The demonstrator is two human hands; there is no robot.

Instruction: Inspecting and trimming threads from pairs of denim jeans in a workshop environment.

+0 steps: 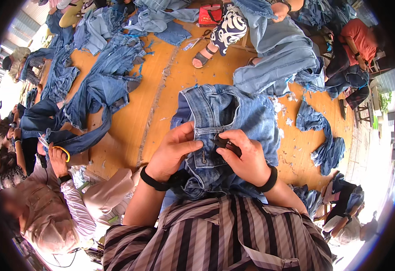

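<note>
A pair of blue jeans [256, 110] lies across my lap, its waistband and fly toward me. My left hand [170, 156] pinches the waistband edge between thumb and fingers. At the waistband, close to the left thumb, my right hand [249, 158] grips a small black tool [226, 144]. Its tip meets the denim beside a belt loop, and the fingers cover most of it, so its exact kind does not show. Both wrists wear black bands.
Denim heaps [109, 74] lie on the orange-brown floor [129, 122] ahead and left; another denim piece [321, 135] is at right. A co-worker at lower left holds yellow-handled scissors [63, 152]. Across from me sits a person with pale jeans [278, 58], near a red bag [210, 16].
</note>
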